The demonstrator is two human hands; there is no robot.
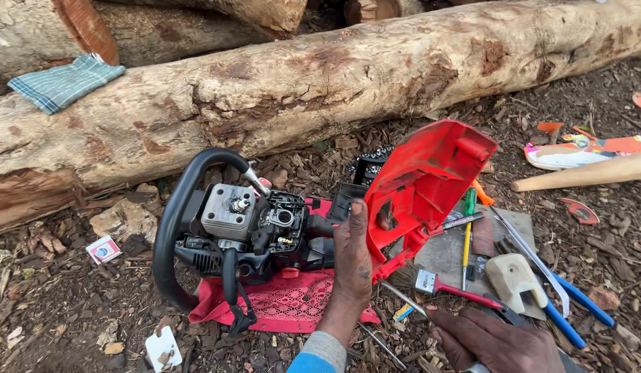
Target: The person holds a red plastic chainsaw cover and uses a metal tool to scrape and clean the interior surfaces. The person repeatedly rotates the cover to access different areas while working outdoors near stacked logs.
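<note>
Two hands are in view. The left hand [353,259] rises from the lower edge, fingers extended upward, gripping the red moulded plastic engine cover [424,186] by its lower left edge. The cover is lifted off and tilted, hollow side facing the camera, long axis running from lower left to upper right, and it sits immediately right of the stripped black and grey chainsaw engine body [244,228]. The right hand [503,342] lies lower right of the cover, well apart from it, resting near a red-handled tool [455,289]; its grip cannot be determined. The left hand is therefore the nearer one to both cover and engine.

The engine rests on a red perforated cloth [293,300] on bark-littered ground. Behind the engine lies a large pale log [300,83], carrying a folded checked cloth [61,83].
</note>
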